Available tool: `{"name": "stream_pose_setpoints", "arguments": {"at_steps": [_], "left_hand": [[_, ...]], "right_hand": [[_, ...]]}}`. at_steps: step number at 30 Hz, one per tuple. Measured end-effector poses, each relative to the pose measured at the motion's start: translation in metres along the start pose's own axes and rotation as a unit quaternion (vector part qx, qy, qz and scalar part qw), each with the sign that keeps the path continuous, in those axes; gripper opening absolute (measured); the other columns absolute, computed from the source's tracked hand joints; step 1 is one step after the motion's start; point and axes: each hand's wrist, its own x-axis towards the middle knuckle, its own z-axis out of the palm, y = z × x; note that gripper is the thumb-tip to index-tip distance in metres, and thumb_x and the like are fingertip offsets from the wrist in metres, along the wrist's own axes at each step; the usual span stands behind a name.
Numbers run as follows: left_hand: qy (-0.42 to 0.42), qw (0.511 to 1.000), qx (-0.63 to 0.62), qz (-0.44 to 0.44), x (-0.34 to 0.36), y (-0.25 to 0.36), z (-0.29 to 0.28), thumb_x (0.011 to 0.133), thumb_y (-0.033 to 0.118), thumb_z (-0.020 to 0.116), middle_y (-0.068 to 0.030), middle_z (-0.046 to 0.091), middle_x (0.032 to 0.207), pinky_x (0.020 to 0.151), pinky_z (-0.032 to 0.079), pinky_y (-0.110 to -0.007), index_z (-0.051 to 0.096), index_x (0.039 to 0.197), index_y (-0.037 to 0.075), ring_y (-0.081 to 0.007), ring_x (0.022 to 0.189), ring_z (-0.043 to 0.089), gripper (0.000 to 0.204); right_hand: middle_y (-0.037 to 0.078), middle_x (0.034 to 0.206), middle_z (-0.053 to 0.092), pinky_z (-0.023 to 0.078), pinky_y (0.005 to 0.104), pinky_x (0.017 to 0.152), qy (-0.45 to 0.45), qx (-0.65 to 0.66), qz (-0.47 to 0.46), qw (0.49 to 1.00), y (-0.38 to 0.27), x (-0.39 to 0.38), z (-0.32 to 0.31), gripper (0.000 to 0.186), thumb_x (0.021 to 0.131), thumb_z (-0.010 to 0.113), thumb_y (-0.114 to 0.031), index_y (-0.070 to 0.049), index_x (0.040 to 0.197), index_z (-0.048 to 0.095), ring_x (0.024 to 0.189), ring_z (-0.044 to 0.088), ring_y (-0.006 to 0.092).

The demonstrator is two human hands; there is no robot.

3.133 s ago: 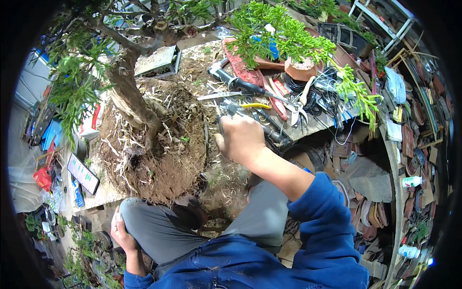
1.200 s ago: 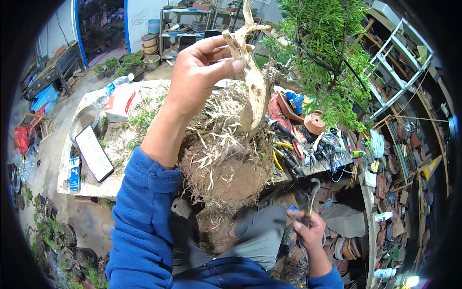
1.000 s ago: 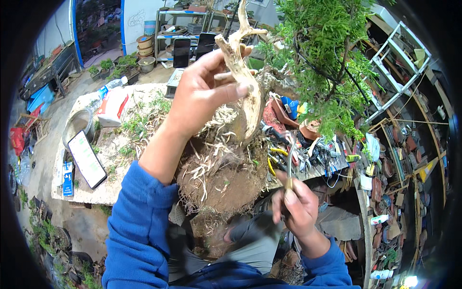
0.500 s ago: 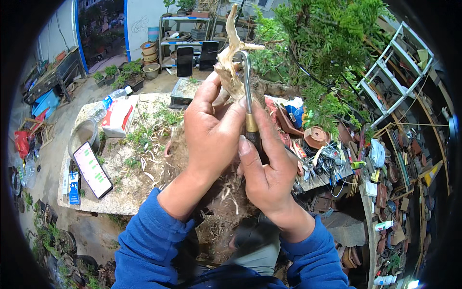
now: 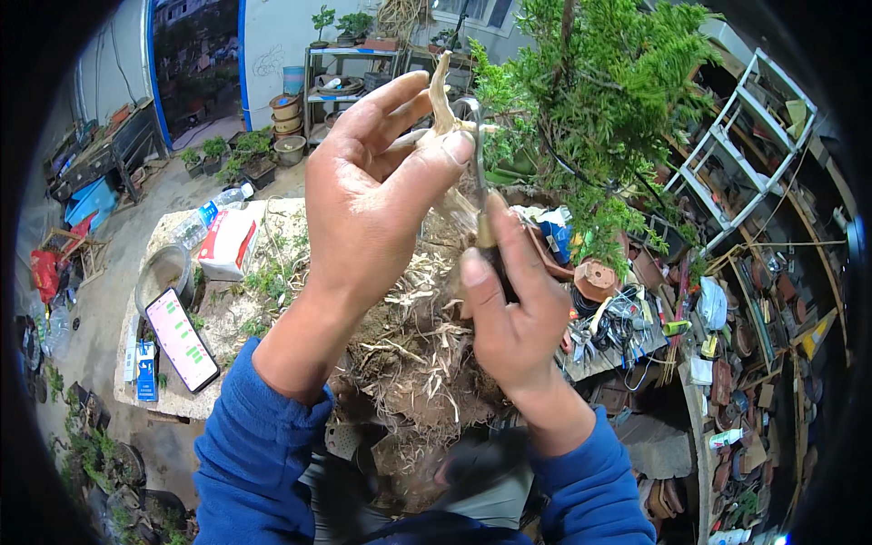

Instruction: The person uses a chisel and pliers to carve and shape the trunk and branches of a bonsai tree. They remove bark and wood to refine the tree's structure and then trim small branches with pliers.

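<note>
My left hand (image 5: 368, 204) is raised in front of me and closed round a pale, barkless piece of wood (image 5: 441, 95). The thumb presses on the wood where a short side stub branches off, and its thin tip points up. In my right hand (image 5: 520, 331) is a hooked carving tool (image 5: 485, 233) with a steel shaft, a brass collar and a dark handle. Its curved end lies against the wood beside my left thumb. Below both hands is a mass of soil and roots (image 5: 422, 372) with pale wood shavings scattered over it.
A leafy evergreen (image 5: 618, 109) rises at the right. On the pale slab (image 5: 182, 404) at left are a phone (image 5: 182, 341), a red-and-white box (image 5: 227, 243), a bucket (image 5: 163, 277) and a plastic bottle (image 5: 213, 213). Hand tools (image 5: 613, 322) lie piled at right, near a ladder (image 5: 745, 150).
My left hand has moved up and left, its thumb now higher on the wood near the stub. My right hand and the tool are slightly lower. The view has shifted a little.
</note>
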Motion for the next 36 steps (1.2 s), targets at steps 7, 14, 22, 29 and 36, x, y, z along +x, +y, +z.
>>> {"name": "stream_pose_setpoints", "arguments": {"at_steps": [7, 14, 22, 29, 36], "left_hand": [[-0.01, 0.995, 0.079, 0.067, 0.024, 0.001, -0.006, 0.091, 0.009, 0.079, -0.0125, 0.079, 0.101, 0.08, 0.06, -0.027, 0.071, 0.118, -0.01, -0.0137, 0.091, 0.074, 0.033], [-0.043, 0.954, 0.242, 0.174, 0.046, 0.004, -0.012, 0.091, 0.001, 0.078, -0.0125, 0.079, 0.097, 0.067, 0.059, -0.024, 0.071, 0.119, -0.006, -0.0115, 0.082, 0.074, 0.03], [-0.064, 0.937, 0.211, 0.272, 0.051, -0.011, -0.015, 0.092, -0.008, 0.074, -0.0139, 0.077, 0.098, 0.064, 0.059, -0.023, 0.059, 0.124, 0.0, -0.0119, 0.08, 0.074, 0.036], [-0.118, 0.939, 0.183, 0.268, 0.051, -0.009, -0.02, 0.095, -0.011, 0.069, -0.0129, 0.076, 0.094, 0.058, 0.057, -0.022, 0.062, 0.12, -0.001, -0.0103, 0.077, 0.072, 0.028], [-0.098, 0.937, 0.229, 0.245, 0.053, -0.003, -0.018, 0.093, -0.011, 0.07, -0.0112, 0.076, 0.089, 0.054, 0.056, -0.023, 0.067, 0.108, -0.004, -0.0085, 0.072, 0.071, 0.017]], "right_hand": [[0.024, 0.127, 0.072, 0.057, 0.0321, 0.09, -0.004, 0.013, -0.018, 1.0, 0.004, 0.016, -0.001, 0.045, 0.1, 0.068, -0.01, 0.005, 0.142, 0.061, 0.104, 0.077, 0.0276], [0.022, 0.114, 0.075, 0.057, 0.0335, 0.078, 0.027, -0.044, -0.084, 0.995, 0.006, 0.022, 0.011, 0.047, 0.097, 0.071, -0.007, 0.0, 0.143, 0.062, 0.085, 0.076, 0.0272], [0.021, 0.11, 0.075, 0.056, 0.0338, 0.075, 0.04, -0.039, -0.067, 0.996, 0.011, 0.018, 0.015, 0.05, 0.096, 0.071, -0.005, 0.0, 0.144, 0.062, 0.08, 0.075, 0.0268], [0.021, 0.104, 0.075, 0.056, 0.0342, 0.072, 0.041, -0.042, -0.086, 0.995, 0.011, 0.018, 0.016, 0.05, 0.095, 0.071, -0.004, -0.002, 0.145, 0.062, 0.077, 0.073, 0.0267], [0.024, 0.115, 0.072, 0.056, 0.0346, 0.077, 0.048, -0.116, -0.124, 0.984, 0.004, 0.021, 0.019, 0.049, 0.093, 0.07, 0.003, 0.005, 0.141, 0.062, 0.084, 0.073, 0.0266]]}}
